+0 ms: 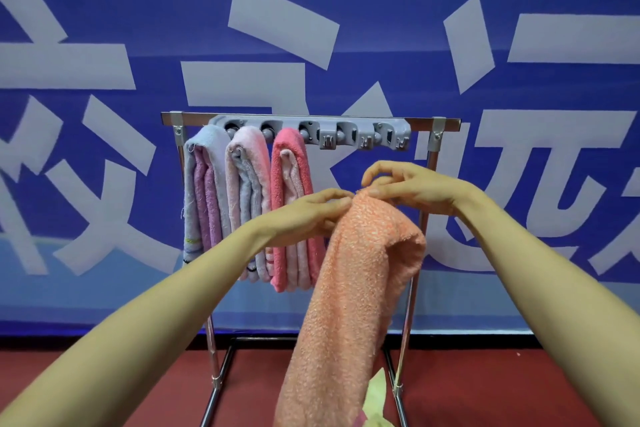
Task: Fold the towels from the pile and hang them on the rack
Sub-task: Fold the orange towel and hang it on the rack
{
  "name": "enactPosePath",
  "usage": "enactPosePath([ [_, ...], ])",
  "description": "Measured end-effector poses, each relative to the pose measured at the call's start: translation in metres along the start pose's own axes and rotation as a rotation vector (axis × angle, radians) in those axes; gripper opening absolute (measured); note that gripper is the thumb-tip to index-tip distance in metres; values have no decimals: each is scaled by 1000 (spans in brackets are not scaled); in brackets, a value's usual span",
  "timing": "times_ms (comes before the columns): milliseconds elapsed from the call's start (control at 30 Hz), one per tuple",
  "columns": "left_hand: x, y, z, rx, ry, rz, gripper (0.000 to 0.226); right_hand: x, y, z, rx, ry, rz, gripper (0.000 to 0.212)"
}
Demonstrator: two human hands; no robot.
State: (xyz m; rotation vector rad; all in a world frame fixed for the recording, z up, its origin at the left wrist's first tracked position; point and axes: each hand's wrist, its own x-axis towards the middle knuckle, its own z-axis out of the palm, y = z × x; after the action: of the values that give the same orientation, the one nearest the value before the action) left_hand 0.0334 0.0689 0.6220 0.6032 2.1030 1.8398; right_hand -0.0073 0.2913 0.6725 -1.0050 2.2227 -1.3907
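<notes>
**Q:** What are the hands doing?

**A:** Both bare arms reach forward at chest height. The right hand pinches the top of an orange towel between thumb and forefinger, with the other fingers arched above it. The left hand grips the same towel just below, on its left side, with long fingers lying against the cloth.

**Q:** Where is that towel?

**A:** It is in the air in front of the rack, lower than the top bar. It is folded over at the top and hangs down in a long thick band to the bottom edge of the view.

**Q:** And the rack?

**A:** It is a low metal frame on a red floor. A grey holder runs along its top bar. Three folded towels hang side by side from the holder's left half: a lilac towel, a pale towel and a pink towel. The holder's right half, above the hands, is bare.

**Q:** Anything else?

**A:** A yellow cloth shows at the bottom, just right of the orange towel. Behind everything hangs a blue banner with large white characters.
</notes>
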Motion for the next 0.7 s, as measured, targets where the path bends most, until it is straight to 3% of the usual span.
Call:
enactPosePath([
  [133, 13, 10, -2, -82, 1, 53, 53, 0, 1, -10, 23, -17, 25, 33],
  [267, 35, 21, -3, 140, 35, 80, 49, 4, -3, -27, 9, 9, 33, 20],
  [433, 61, 47, -11, 376, 171, 167, 54, 27, -12, -45, -69, 110, 37, 21],
  [567, 68, 69, -45, 418, 196, 114, 51, 57, -23, -45, -184, 158, 0, 24],
  [700, 73, 89, -75, 649, 164, 21, 44, 93, -38, -44, -340, 151, 32, 27],
])
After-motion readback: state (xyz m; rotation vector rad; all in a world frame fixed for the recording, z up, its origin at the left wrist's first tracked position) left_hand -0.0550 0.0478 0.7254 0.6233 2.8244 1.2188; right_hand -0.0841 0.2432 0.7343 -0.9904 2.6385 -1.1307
